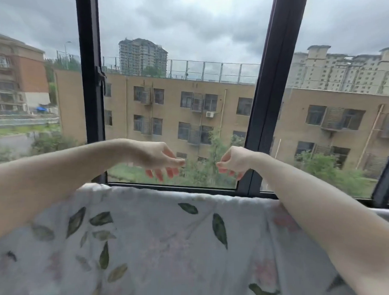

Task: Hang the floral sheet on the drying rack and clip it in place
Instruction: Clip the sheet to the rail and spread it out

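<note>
Floral sheet draped below; left hand and right hand loose, empty.

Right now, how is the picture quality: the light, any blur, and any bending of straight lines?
Head view: soft, flat daylight from an overcast sky, no hard shadows; the dark window frames lean and curve from wide-angle distortion; the floral sheet close below looks soft and smeared; the left hand and right hand are fairly sharp, with slightly blurred fingertips.
</note>
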### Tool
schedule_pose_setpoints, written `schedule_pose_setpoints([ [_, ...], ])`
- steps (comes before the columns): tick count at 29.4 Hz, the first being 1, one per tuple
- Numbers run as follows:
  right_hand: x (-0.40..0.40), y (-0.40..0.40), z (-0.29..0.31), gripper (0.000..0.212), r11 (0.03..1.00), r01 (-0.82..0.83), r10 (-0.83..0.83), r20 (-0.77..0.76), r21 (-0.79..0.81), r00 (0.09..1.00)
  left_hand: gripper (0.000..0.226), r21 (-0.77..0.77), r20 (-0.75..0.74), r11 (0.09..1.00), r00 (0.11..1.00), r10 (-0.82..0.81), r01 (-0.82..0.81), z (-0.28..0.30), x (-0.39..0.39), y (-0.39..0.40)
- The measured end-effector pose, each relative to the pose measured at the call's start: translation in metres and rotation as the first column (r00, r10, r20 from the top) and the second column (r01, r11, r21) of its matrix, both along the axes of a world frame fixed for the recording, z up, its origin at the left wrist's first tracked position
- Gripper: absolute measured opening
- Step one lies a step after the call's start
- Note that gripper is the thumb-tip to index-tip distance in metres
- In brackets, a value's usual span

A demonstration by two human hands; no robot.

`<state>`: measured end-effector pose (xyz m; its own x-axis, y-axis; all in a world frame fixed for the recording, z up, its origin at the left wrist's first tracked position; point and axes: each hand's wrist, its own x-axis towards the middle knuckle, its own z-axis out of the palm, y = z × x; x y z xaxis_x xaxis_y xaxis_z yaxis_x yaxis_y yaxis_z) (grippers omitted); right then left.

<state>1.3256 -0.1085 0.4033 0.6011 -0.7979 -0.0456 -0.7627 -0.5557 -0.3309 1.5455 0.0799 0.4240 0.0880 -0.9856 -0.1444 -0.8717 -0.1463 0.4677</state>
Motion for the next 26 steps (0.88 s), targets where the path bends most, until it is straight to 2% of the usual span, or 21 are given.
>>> schedule_pose_setpoints([
  [2,-0.012,0.019,0.001,0.033,0.999,-0.03,0.03,0.004,0.013,1.0,0.06,0.112,-0.087,0.989,0.993,-0.086,0.095,0.001,-0.041,0.038],
  [4,-0.023,0.035,0.003,0.036,0.998,-0.061,0.061,0.034,0.014,0.998,0.055,0.153,-0.005,0.975,0.987,-0.163,0.161,-0.004,-0.057,0.063],
  [6,-0.045,0.056,0.006,0.039,0.996,-0.081,0.074,0.149,0.038,0.986,0.039,0.063,0.202,0.982,0.962,-0.185,0.176,-0.016,-0.064,0.082],
  [8,-0.076,0.079,0.004,0.039,0.993,-0.114,0.107,0.239,0.017,0.965,0.027,-0.081,0.306,0.984,0.944,-0.127,0.158,-0.031,-0.064,0.094],
  [9,-0.096,0.09,0.001,0.04,0.993,-0.119,0.119,0.238,-0.015,0.964,0.026,-0.155,0.342,0.977,0.936,-0.088,0.149,-0.037,-0.063,0.101],
  [13,-0.184,0.125,-0.023,0.055,0.977,-0.115,0.136,0.11,-0.178,0.985,0.033,-0.372,0.489,0.92,0.868,0.08,0.124,-0.061,-0.055,0.121],
  [15,-0.225,0.132,-0.038,0.057,0.951,-0.056,0.095,0.115,-0.303,0.989,0.039,-0.451,0.541,0.884,0.824,0.166,0.119,-0.072,-0.058,0.125],
  [18,-0.267,0.119,-0.057,0.065,0.853,0.089,0.013,0.191,-0.514,0.981,0.045,-0.548,0.546,0.826,0.805,0.232,0.133,-0.076,-0.066,0.127],
  [22,-0.292,0.097,-0.077,0.068,0.772,0.172,-0.015,0.252,-0.613,0.968,0.054,-0.447,0.463,0.893,0.869,0.175,0.058,-0.064,-0.078,0.125],
  [24,-0.297,0.096,-0.079,0.068,0.764,0.173,-0.015,0.25,-0.621,0.968,0.056,-0.383,0.473,0.923,0.864,0.174,0.024,-0.059,-0.088,0.122],
  [26,-0.303,0.098,-0.074,0.069,0.773,0.157,0.005,0.253,-0.615,0.968,0.048,-0.392,0.499,0.92,0.846,0.187,0.028,-0.061,-0.099,0.12],
])
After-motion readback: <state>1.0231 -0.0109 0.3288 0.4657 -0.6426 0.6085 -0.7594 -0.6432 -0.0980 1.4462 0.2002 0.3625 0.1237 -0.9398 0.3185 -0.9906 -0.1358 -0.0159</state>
